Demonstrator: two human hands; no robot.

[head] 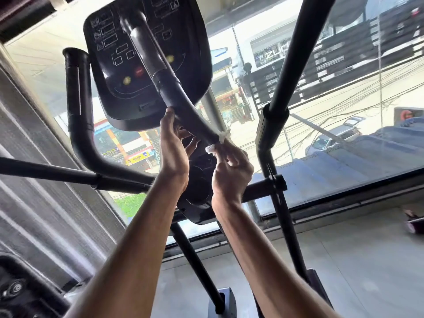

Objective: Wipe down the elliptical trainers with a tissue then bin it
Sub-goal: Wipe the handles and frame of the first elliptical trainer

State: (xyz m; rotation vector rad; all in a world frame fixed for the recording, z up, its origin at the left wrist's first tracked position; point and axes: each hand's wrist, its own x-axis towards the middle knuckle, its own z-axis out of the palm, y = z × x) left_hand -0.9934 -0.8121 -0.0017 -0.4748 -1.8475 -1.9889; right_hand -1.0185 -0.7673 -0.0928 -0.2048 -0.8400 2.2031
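Two bare forearms (137, 260) rise from the bottom edge towards the trainer (197, 260). The left hand (174, 154) is at the slanting black bar (174, 92) in front of the console (110, 65). Its thumb lies up along the bar and its fingers reach under it, but I cannot tell whether they close on it. The right hand (232, 173) sits just beside it, lower on the same bar, fingers curled and pinching a white tissue (210, 148). The tissue is crumpled against the bar's lower end, below the console's bottom edge. A second curved grip (79, 99) stands left of the console, and a crossbar (68, 174) runs behind both wrists. Beyond the trainer is a large window (344, 111) onto a street, with grey floor (344, 260) at lower right.
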